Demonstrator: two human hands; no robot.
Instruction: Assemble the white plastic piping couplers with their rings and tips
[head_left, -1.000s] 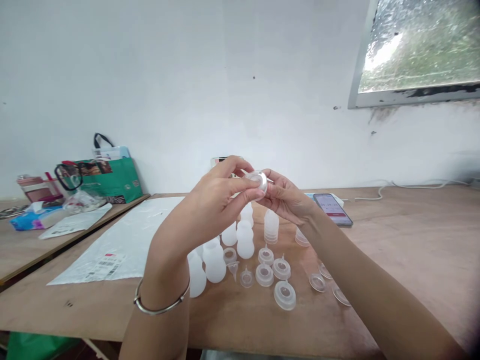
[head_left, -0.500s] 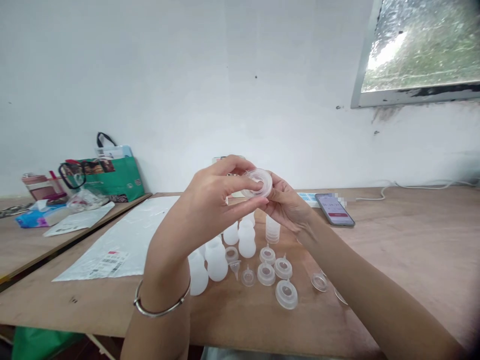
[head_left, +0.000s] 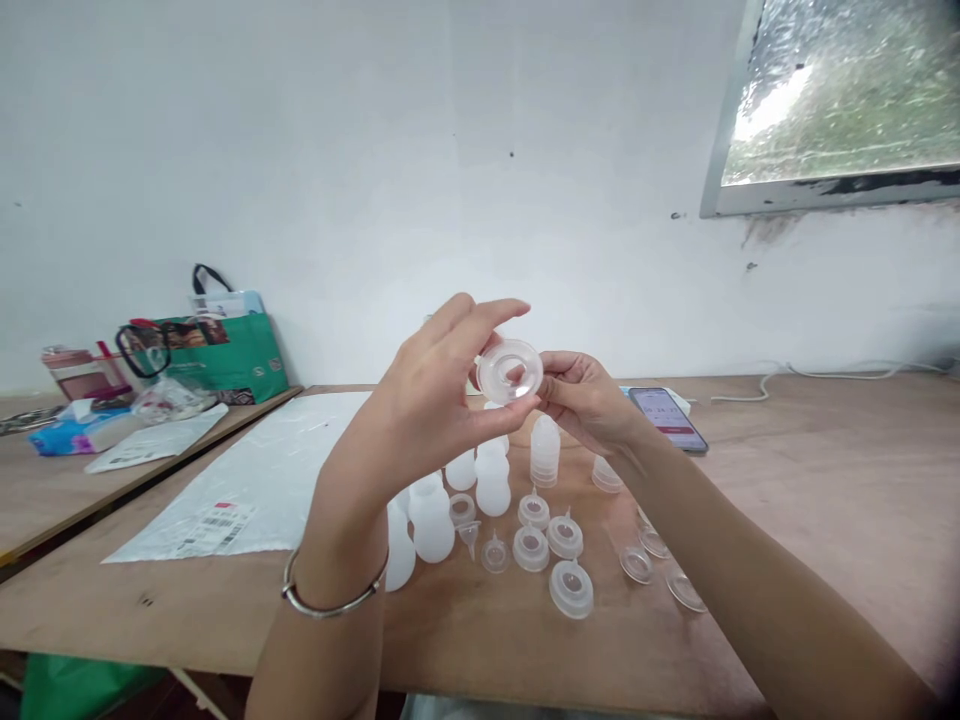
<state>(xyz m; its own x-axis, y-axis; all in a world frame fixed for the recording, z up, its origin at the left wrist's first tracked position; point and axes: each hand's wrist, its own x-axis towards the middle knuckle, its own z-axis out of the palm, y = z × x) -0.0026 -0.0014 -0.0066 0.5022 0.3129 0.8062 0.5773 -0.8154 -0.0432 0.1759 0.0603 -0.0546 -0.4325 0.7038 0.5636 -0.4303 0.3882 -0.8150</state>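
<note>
Ring (head_left: pixel 490 380) of clear plastic is up in the air above the table (head_left: pixel 480 645), directly between the two hands, its open face turned to the wearer; being round, it shows no long axis. The left hand (head_left: pixel 439 390) holds it, thumb under the lower rim, a fingertip showing through the hole, forefinger lifted clear above. The right hand (head_left: pixel 589 405) is pinched narrow at the right rim; whether it grips or merely touches, I cannot tell. White bottles (head_left: pixel 433 525) and loose caps (head_left: pixel 531 550) stand below, while open room lies above, towards the wall (head_left: pixel 360 200), and at the table's front edge.
</note>
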